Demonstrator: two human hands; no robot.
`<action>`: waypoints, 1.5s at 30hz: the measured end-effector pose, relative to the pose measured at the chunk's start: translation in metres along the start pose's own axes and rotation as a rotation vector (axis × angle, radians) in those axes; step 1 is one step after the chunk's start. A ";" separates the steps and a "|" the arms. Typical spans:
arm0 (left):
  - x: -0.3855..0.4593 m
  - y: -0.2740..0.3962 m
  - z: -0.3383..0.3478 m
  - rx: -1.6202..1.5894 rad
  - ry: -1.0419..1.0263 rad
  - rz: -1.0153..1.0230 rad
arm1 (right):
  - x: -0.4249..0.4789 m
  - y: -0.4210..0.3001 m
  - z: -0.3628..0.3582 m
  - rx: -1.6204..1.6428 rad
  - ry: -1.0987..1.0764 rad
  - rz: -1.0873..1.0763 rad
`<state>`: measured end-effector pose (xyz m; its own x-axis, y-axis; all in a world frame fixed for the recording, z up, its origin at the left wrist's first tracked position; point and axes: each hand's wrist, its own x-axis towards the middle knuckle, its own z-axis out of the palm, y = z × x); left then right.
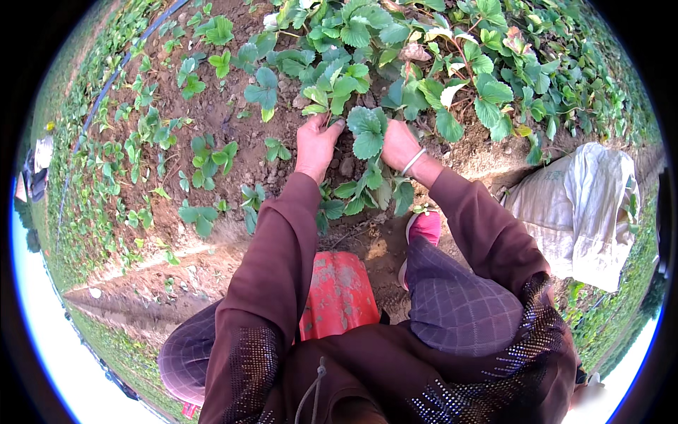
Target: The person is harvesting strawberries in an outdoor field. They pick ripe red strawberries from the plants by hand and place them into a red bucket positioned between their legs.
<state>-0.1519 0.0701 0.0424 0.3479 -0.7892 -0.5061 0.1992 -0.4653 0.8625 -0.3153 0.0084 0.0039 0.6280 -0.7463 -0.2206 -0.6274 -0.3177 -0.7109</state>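
Observation:
Green strawberry plants (pixel 371 24) grow in brown soil before me. My left hand (pixel 318 143) is low among them, thumb and fingers close together at the base of a small bright green plant (pixel 336 90); whether they pinch a stem is not clear. Close by on the right, my right hand (pixel 398 144) reaches into the foliage. A strawberry leaf (pixel 366 131) hides its fingers, so what they touch cannot be seen. A white band circles the right wrist. Between the two hands lie bare soil and small clods.
A whitish woven sack (pixel 577 212) lies at the right edge of the bed. Beneath me is a red plastic seat or container (pixel 339 297), soiled with mud. My pink shoe (pixel 425 228) stands in the furrow. A blue hose or pipe (pixel 114 74) runs along the left.

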 end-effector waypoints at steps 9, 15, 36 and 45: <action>0.001 -0.018 -0.007 -0.031 0.016 0.086 | 0.020 -0.055 -0.025 -0.587 -0.342 -0.274; 0.000 -0.025 -0.002 -0.121 0.035 0.123 | 0.009 -0.053 -0.022 -0.587 -0.214 -0.258; -0.002 -0.026 -0.002 -0.015 -0.093 0.117 | 0.013 -0.035 -0.044 -0.531 -0.657 -0.224; -0.029 0.021 -0.009 -0.247 0.063 0.142 | -0.031 -0.029 -0.084 0.381 -0.023 -0.050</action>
<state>-0.1492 0.0871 0.0755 0.4429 -0.8095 -0.3854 0.3584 -0.2342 0.9037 -0.3551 -0.0089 0.0874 0.6661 -0.7208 -0.1916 -0.3828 -0.1100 -0.9173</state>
